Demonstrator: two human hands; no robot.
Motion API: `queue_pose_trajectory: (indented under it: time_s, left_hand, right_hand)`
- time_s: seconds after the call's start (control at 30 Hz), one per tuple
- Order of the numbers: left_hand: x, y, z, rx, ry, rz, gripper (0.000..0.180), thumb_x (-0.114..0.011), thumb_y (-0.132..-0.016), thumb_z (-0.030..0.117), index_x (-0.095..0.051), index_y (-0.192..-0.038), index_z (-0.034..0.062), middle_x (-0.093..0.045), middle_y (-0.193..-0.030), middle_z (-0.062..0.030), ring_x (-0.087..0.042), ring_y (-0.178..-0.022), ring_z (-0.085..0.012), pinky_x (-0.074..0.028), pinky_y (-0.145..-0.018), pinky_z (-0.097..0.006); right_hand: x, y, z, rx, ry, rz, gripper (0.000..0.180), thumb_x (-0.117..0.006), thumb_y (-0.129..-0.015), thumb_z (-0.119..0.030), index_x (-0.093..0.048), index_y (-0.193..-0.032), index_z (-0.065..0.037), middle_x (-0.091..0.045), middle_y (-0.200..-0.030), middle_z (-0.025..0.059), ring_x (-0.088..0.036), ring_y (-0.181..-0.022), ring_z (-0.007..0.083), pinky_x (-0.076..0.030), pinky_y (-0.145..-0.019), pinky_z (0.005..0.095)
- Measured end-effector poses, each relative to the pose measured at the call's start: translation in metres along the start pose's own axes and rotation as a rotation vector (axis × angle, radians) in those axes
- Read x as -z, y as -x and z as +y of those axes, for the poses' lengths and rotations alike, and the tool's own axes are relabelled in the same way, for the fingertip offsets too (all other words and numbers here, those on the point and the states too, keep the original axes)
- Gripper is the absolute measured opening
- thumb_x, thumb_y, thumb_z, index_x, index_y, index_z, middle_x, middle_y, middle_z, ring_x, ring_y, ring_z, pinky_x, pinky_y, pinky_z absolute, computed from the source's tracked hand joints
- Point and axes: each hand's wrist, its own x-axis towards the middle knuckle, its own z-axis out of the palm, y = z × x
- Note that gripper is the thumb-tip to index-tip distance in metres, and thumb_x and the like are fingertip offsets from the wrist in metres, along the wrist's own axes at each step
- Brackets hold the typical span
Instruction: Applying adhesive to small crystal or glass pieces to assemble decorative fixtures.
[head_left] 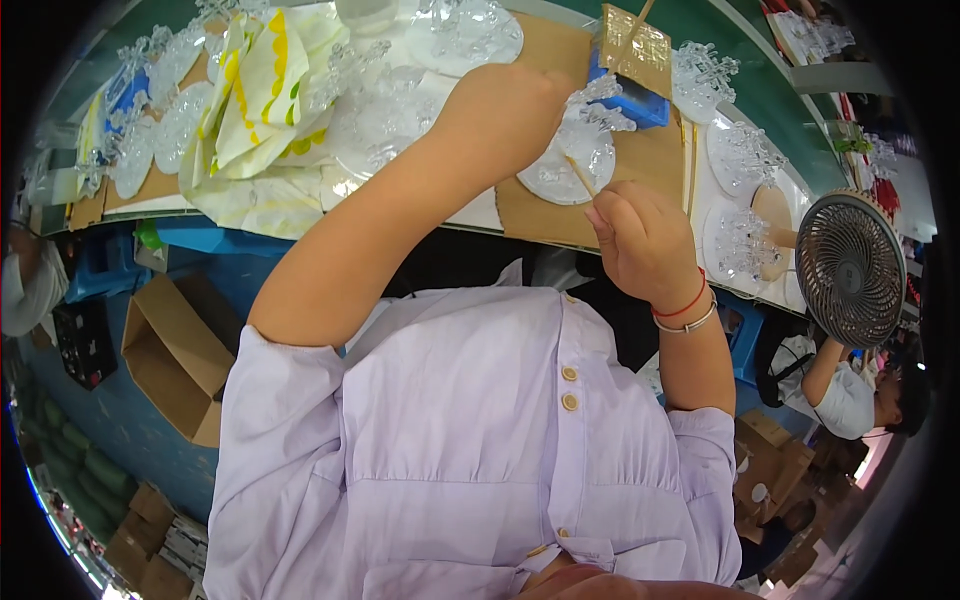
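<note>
Head view is showing the desk (pixel 540 215) carrying clear ornaments; the left hand (pixel 500 110) is gripping a clear crystal piece (pixel 600 100) at centre, right hand (pixel 645 240) fingers pinching a thin stick (pixel 580 175). Pressing hard could be snapping brittle branches.

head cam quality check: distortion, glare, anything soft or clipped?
Head view: heavy fisheye, table edge bows, black vignette at corners; even bright light, glare on the clear plastic pieces washes out detail; left hand and right hand sharp; fan and rim areas softer, lower right overexposed.
</note>
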Motion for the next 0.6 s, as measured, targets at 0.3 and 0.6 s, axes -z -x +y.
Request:
queue_pose_trajectory:
  time_s: [0.3,0.6]
  left_hand:
    - [-0.001,0.005,0.000,-0.004,0.020,0.064,0.008,-0.061,-0.082,0.013,-0.060,-0.079,0.0048,-0.063,-0.068,-0.0111,-0.063,-0.064,-0.0286,-0.050,-0.057,-0.039]
    - [0.003,0.011,0.005,0.026,0.053,0.110,0.011,-0.070,-0.077,0.009,-0.067,-0.087,0.0066,-0.067,-0.076,-0.0086,-0.065,-0.068,-0.0246,-0.051,-0.059,-0.033]
  right_hand:
    - [0.016,0.027,0.030,-0.287,-0.175,0.127,0.008,-0.059,-0.090,-0.004,-0.054,-0.089,0.001,-0.062,-0.083,0.0137,-0.060,-0.068,0.0255,-0.048,-0.062,0.0303]
    - [0.004,0.054,0.036,-0.223,-0.311,0.275,0.006,-0.058,-0.088,0.001,-0.053,-0.092,0.000,-0.062,-0.079,0.0146,-0.061,-0.063,0.0266,-0.049,-0.057,0.0326]
